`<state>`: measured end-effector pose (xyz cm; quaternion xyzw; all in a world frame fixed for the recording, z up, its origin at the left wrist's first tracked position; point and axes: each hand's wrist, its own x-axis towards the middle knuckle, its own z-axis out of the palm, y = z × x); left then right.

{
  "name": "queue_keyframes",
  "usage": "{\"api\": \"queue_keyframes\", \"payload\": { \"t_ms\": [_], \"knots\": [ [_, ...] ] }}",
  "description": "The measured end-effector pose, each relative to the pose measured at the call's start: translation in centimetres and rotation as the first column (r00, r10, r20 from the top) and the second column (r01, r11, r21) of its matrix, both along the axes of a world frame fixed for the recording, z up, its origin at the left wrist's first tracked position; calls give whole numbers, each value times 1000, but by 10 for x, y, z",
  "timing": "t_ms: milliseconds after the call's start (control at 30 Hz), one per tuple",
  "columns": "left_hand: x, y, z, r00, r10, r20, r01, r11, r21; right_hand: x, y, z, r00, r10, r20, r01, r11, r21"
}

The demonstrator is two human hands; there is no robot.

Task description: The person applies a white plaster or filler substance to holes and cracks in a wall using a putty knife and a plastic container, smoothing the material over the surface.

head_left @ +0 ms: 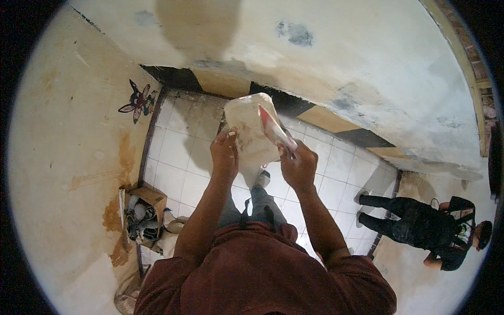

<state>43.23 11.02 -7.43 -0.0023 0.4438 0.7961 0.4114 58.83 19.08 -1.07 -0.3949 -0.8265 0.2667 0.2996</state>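
Note:
In front of my body, my left hand [224, 152] grips the left side of a pale, squarish board or container [245, 115] with rounded corners and smeared surfaces. My right hand [298, 165] is closed on a long, flat scraper-like tool [275, 128] with a red patch and whitish smears, held slanting over the board's right part. Whitish flecks show on my left fingertips. Whether my right fingers also touch the board is hidden.
A patchy wall [346, 63] with a striped band rises ahead above the tiled floor [169, 176]. A cardboard box [152, 197] of jumbled items sits by the left wall, below a dark flower-like decal [137, 102]. Another person [425, 226] in dark clothes stands at the right.

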Motion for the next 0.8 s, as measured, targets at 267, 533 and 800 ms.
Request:
{"api": "queue_keyframes", "payload": {
  "t_ms": [267, 533, 800],
  "knots": [
    [-82, -24, -21, 997, -60, -54, 59, 998, -21, -69, -22, -22, 989, -137, 56, 137, 991, -5],
    [-166, -72, -103, 974, -225, -20, 212, 941, -264, -90, -52, -101, 514, -673, -531, -47, 596, -801],
    [-182, -99, -207, 954, -290, 77, 297, 878, -375, -62, -65, -251, 542, -829, -141, 188, 283, -941]
  ]
}}
